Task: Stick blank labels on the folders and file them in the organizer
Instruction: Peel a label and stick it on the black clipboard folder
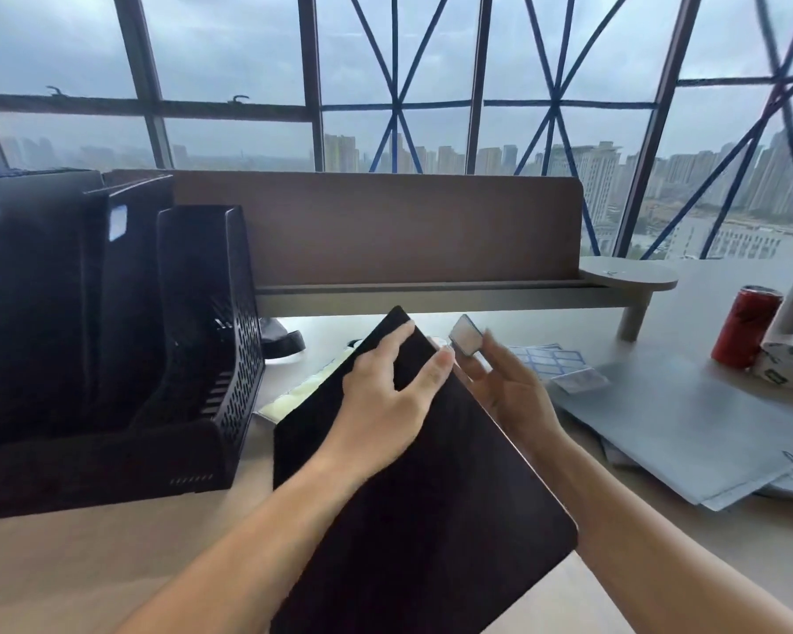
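Note:
A black folder (413,505) lies tilted across the middle of the desk. My left hand (385,395) rests flat on its upper part, fingers spread toward the top corner. My right hand (509,386) is just right of that corner and pinches a small blank label (465,336) held up off the folder. A sheet of blue-edged labels (550,359) lies on the desk behind my right hand. The black mesh organizer (202,340) stands at the left, with black folders upright in it; one shows a white label (117,224).
A grey folder (687,427) lies on loose papers at the right. A red can (745,334) and a tape roll (786,366) stand at the far right. A brown desk shelf (413,244) runs along the back. Yellowish paper (294,395) peeks out beside the organizer.

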